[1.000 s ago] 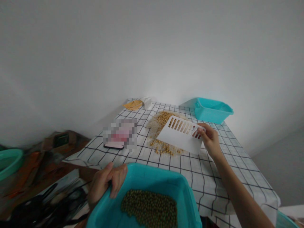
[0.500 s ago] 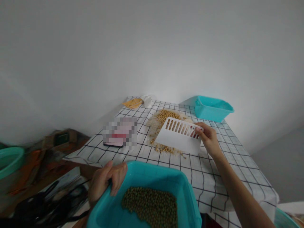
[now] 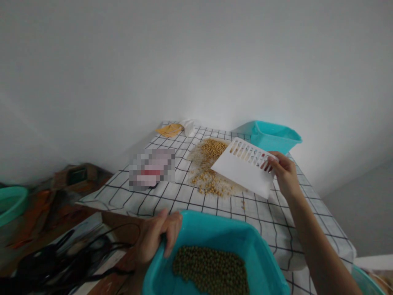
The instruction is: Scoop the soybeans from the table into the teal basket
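Observation:
My left hand point(image 3: 156, 239) grips the rim of a turquoise basin point(image 3: 264, 266) at the bottom of the view, thumb outside and fingers curled over the edge; green beans point(image 3: 211, 272) lie inside it. My right hand point(image 3: 284, 172) is closed on the right end of a white slotted plastic scraper point(image 3: 242, 170), which is lifted and tilted above a pile of yellow soybeans point(image 3: 210, 170) spread on the checked tablecloth point(image 3: 267, 221).
A second turquoise basin point(image 3: 272, 137) stands at the table's far right corner. A phone point(image 3: 152, 168) lies left of the soybeans, a yellow cloth point(image 3: 168, 130) at the far edge. Dark cables point(image 3: 61, 262) and clutter lie on the floor at left.
The scraper has risen off the soybeans and moved right, uncovering more of the pile. The near basin with my left hand has shifted right in the view.

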Motion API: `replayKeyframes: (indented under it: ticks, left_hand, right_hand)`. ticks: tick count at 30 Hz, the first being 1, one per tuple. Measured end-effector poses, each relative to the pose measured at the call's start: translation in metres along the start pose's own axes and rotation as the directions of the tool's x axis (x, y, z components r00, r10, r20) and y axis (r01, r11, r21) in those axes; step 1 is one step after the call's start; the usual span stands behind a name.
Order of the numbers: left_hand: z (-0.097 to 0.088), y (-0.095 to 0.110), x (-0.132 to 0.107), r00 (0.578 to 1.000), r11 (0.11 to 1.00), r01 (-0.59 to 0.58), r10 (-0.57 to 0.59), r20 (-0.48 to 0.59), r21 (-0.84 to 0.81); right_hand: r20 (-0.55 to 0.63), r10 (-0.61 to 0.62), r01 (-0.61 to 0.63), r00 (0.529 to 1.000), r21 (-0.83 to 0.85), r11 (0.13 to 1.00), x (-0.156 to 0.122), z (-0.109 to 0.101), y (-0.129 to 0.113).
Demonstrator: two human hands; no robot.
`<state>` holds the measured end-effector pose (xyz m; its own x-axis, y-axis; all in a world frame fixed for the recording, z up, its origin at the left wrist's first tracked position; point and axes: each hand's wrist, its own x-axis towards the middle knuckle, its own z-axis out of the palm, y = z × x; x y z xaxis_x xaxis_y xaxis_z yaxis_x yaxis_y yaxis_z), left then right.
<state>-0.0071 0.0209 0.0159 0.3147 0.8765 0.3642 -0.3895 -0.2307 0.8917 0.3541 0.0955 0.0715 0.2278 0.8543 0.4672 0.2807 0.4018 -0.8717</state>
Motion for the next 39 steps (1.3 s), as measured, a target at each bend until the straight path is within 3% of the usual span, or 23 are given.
replayKeyframes:
  ticks: [2, 5, 9, 12, 16, 21, 24, 32, 36, 39]
  left_hand:
    - [0.022, -0.008, -0.001, 0.998, 1.0, 0.005, -0.005, -0.058, -0.011]
    - [0.045, -0.018, -0.001, 0.99, 0.996, -0.076, 0.07, -0.119, -0.041]
    - [0.054, -0.02, -0.002, 0.995, 0.999, -0.031, 0.028, -0.1, -0.028]
    - [0.054, -0.017, -0.004, 0.995, 1.0, -0.017, 0.014, -0.098, -0.027]
    - [0.054, -0.016, -0.006, 0.995, 1.0, -0.019, 0.018, -0.098, -0.008]
    - [0.055, -0.014, -0.005, 0.996, 1.0, -0.01, 0.009, -0.094, -0.002]
    - [0.053, -0.014, -0.005, 0.997, 1.0, -0.012, 0.011, -0.074, -0.006]
    - [0.044, -0.015, -0.005, 0.997, 0.998, -0.058, 0.057, -0.046, -0.018]
    - [0.034, -0.012, -0.003, 0.997, 0.998, -0.067, 0.067, -0.027, -0.017]
    - [0.015, -0.006, -0.003, 0.997, 0.997, -0.081, 0.081, -0.003, -0.003]
  right_hand:
    - [0.047, 0.044, -0.044, 0.998, -0.013, 0.999, -0.002, -0.02, 0.003]
    - [0.086, 0.111, -0.105, 0.99, -0.069, 0.992, -0.011, -0.054, 0.01]
    - [0.112, 0.191, -0.172, 0.975, -0.161, 0.972, -0.023, -0.09, 0.021]
    - [0.143, 0.223, -0.193, 0.964, -0.194, 0.962, -0.028, -0.102, 0.025]
    - [0.188, 0.224, -0.186, 0.956, -0.198, 0.962, -0.031, -0.099, 0.023]
    - [0.355, 0.235, -0.183, 0.905, -0.172, 0.968, -0.035, -0.077, 0.008]
    - [0.375, 0.233, -0.193, 0.897, -0.14, 0.971, -0.035, -0.064, -0.002]
    - [0.267, 0.279, -0.282, 0.922, -0.028, 0.959, -0.034, -0.057, -0.011]
    - [0.186, 0.222, -0.214, 0.957, -0.058, 0.975, -0.028, -0.056, -0.007]
    - [0.147, 0.191, -0.177, 0.97, -0.101, 0.979, -0.022, -0.046, -0.004]
